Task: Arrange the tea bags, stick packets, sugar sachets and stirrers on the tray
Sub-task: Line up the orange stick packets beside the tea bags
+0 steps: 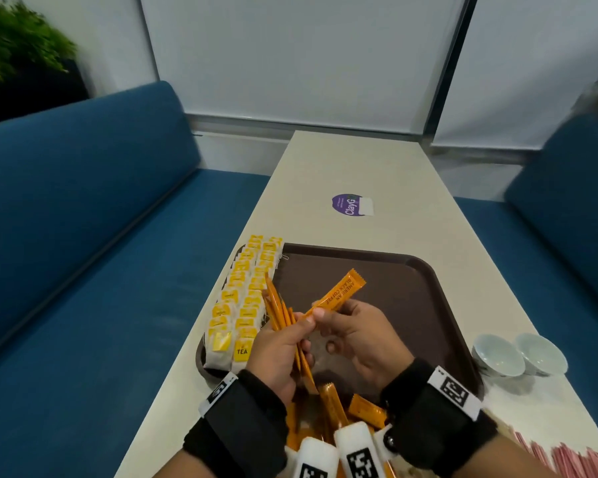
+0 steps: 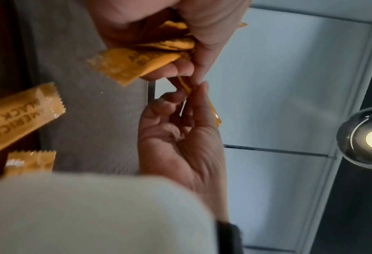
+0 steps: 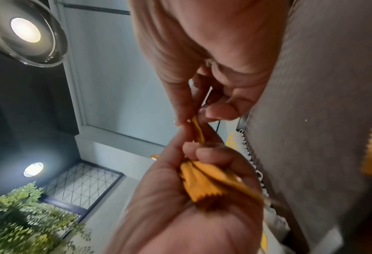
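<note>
Over the brown tray (image 1: 394,281), my left hand (image 1: 299,331) grips a bundle of orange stick packets (image 1: 276,310), seen close in the left wrist view (image 2: 137,63) and the right wrist view (image 3: 206,182). My right hand (image 1: 325,317) pinches the lower end of a single orange stick packet (image 1: 339,291) between thumb and fingers, right beside the left thumb. That packet points up and to the right. Yellow-tagged tea bags (image 1: 242,298) lie in two rows along the tray's left side. More stick packets (image 1: 363,408) lie loose at the near table edge.
Two small pale bowls (image 1: 497,355) stand on the table to the right of the tray. Pink sachets (image 1: 573,460) lie at the bottom right. A purple sticker (image 1: 351,205) marks the table beyond the tray. Blue benches flank the narrow table.
</note>
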The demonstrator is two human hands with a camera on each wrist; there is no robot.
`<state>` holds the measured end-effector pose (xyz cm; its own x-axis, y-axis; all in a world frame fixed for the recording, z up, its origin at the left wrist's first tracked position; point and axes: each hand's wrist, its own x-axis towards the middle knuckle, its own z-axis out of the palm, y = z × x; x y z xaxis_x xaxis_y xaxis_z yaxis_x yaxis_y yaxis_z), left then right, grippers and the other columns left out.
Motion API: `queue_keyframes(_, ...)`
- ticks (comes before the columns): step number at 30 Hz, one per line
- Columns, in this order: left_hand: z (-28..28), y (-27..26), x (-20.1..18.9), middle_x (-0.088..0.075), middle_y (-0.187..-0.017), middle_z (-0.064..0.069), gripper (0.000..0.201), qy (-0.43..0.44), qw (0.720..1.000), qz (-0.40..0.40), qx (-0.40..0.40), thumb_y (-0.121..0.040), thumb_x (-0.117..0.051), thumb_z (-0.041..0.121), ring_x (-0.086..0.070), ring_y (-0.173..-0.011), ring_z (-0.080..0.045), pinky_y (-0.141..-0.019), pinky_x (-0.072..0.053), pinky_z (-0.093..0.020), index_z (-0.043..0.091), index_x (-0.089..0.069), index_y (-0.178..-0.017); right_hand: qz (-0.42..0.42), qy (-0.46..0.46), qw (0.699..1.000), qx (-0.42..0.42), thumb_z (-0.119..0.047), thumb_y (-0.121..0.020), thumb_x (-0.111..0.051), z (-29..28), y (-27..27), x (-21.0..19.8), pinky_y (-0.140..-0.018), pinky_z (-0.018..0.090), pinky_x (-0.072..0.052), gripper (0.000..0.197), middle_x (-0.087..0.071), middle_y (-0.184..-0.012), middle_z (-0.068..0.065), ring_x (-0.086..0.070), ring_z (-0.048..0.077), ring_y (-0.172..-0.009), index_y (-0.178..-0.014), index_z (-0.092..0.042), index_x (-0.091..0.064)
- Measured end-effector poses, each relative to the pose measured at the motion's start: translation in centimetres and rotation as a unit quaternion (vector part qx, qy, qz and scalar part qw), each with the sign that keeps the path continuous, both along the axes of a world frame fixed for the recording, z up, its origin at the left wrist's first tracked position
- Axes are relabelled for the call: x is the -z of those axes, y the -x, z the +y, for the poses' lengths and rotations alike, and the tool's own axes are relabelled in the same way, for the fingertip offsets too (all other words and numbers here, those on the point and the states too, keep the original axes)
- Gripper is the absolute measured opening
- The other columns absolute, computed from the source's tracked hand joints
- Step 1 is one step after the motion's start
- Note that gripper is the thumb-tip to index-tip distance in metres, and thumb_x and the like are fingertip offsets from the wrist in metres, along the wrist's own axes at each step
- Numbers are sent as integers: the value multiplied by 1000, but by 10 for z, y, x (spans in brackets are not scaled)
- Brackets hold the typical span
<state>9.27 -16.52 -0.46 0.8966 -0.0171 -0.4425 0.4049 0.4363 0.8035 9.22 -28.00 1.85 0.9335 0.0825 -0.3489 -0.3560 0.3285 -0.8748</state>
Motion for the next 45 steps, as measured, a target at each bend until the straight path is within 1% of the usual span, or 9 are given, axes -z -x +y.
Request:
queue_keyframes(6,16,-17,8,-61,-69,-3,3,13,999,37,18,-87,-62,14,-48,-46,-7,-39,-42,-17,13,-60,-88,-12,237,968,-79,-11,-99,-44,-21,-70,1,-41,26,-50,5,-57,-90,9,-65,20,-70,-98,-10,-48)
queue_keyframes(12,38,-19,14,-56,-60,-1,55,30,997,53,56,-68,-68,30,-47,-41,-7,-34,-41,-18,5,-55,-115,-103,613,775,-111,0,-82,-60,-49,-162,8,-62,22,-42,15,-58,-76,2,-55,18,-69,-85,-16,-59)
queue_keyframes(18,50,-16,25,-54,-65,-5,62,43,995,64,59,-65,-69,27,-47,-42,-10,-35,-41,-19,4,-55,-121,-81,582,807,-66,2,-84,-62,-44,-206,37,-50,18,-43,14,-57,-64,1,-55,10,-52,-93,-8,-66)
queue_keyframes(23,54,-16,26,-56,-65,-6,49,49,995,67,55,-66,-68,24,-48,-43,-12,-34,-40,-20,8,-62,-112,-86,591,799,-71,2,-84,-61,-27,-221,49,-80,36,-57,15,-55,-93,4,-67,27,-88,-95,-8,-68)
queue_keyframes(31,55,-15,28,-57,-67,-9,46,46,995,63,65,-65,-67,22,-49,-44,-14,-37,-43,-20,9,-64,-109,-54,599,797,-49,2,-81,-64,-19,-240,61,-88,40,-54,21,-69,-102,14,-67,30,-94,-69,-15,-60)
queue_keyframes(35,55,-15,29,-57,-67,-9,45,34,995,63,66,-64,-67,22,-49,-44,-15,-37,-43,-22,9,-64,-108,1,601,798,-45,-6,-80,-70,-22,-253,71,-74,33,-59,9,-71,-94,13,-70,26,-80,-87,-3,-65)
queue_keyframes(38,56,-16,29,-58,-67,-10,42,29,995,65,67,-67,-67,21,-50,-45,-16,-37,-44,-23,9,-64,-108,15,560,827,-51,-4,-89,-55,-28,-251,72,-36,12,-43,23,-61,-87,9,-57,14,-59,-68,-12,-49)
queue_keyframes(40,56,-16,30,-59,-67,-10,35,31,995,68,64,-75,-65,19,-51,-45,-16,-38,-45,-23,9,-64,-108,26,537,842,-43,-4,-90,-53,-30,-250,72,-32,11,-38,27,-59,-86,10,-54,13,-57,-66,-13,-46)
queue_keyframes(45,57,-18,31,-64,-67,-12,24,56,994,75,61,-87,-58,10,-58,-47,-19,-41,-51,-28,7,-64,-109,44,583,812,-9,-15,-79,-73,-23,-257,80,-83,34,-57,19,-72,-97,11,-69,25,-89,-92,-3,-65)
